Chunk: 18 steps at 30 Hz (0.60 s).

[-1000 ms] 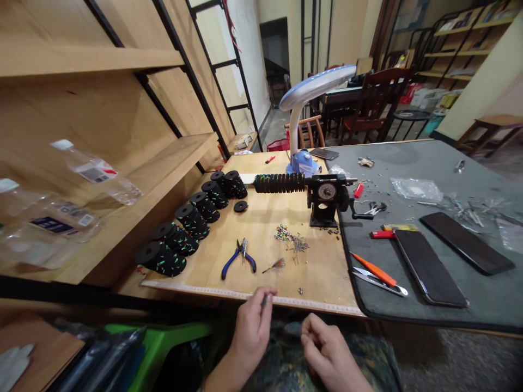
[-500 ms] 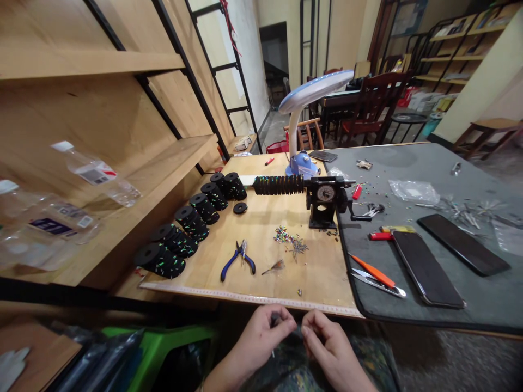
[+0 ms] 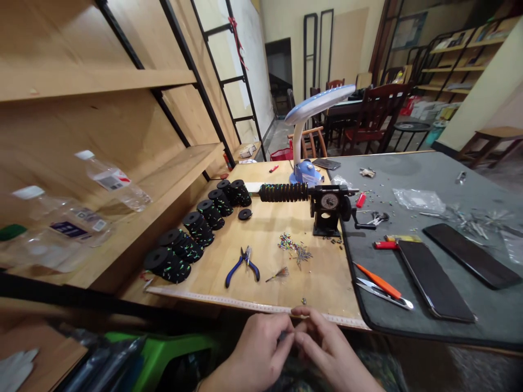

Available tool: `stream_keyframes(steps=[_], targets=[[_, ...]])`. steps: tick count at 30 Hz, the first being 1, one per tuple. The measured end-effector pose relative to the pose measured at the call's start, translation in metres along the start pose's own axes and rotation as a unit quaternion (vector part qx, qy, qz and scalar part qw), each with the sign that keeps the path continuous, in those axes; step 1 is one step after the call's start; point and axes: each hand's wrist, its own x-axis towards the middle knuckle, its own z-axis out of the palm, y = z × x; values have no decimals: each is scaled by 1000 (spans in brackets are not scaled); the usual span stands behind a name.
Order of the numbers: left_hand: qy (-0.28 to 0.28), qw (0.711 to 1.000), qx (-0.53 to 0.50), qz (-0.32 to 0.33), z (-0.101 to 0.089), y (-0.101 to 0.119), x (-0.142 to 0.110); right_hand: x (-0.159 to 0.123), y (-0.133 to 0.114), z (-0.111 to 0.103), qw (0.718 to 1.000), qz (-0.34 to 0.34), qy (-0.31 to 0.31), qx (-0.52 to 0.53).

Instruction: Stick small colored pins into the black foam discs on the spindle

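My left hand [image 3: 263,345] and my right hand [image 3: 321,343] meet fingertip to fingertip just below the table's front edge. Pinched in the left fingers is a small dark piece, mostly hidden and too small to name. The right thumb and fingers are pressed together; whatever they hold is out of sight. Ahead on the wood lie blue-handled pliers [image 3: 242,267], a small tuft of fine strands [image 3: 278,274], a pile of coloured beads [image 3: 288,243] with thin metal pins [image 3: 303,253], and a tiny metal part [image 3: 303,300] near the edge.
A hand-cranked winder [image 3: 327,209] carries a rod of black discs [image 3: 284,192]. Stacked black foam spools [image 3: 167,265] line the left side. On the grey mat [image 3: 408,163] lie phones [image 3: 435,280], an orange-handled tool [image 3: 379,280] and thread snips [image 3: 386,294]. A lamp [image 3: 304,171] stands behind.
My left hand has moved right until its fingertips meet those of my right hand. The dark piece in it is now mostly covered. The view has tilted slightly upward.
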Motion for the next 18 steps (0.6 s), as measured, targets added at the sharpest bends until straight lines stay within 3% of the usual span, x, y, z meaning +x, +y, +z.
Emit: stream_keyframes(steps=[3,7,10,12,14,16,18], targets=[[-7,1000,29,8,-5,-2,0,4,2,1,997,-8,4,-71],[-7,998,56,9,-8,-5,1,3,5,-1,970,-79,22,-230],[5,997,77,7,-14,-13,2,1,11,-1,959,-106,15,-261],[44,993,104,-13,-25,-25,4,1,16,0,969,-93,38,-226],[118,981,144,-47,-40,-44,7,2,21,-1,987,-55,67,-133],[211,954,190,-97,-55,-69,11,5,26,-1,996,-5,90,-14],[261,921,246,-151,-68,-94,16,8,31,0,991,37,101,80]])
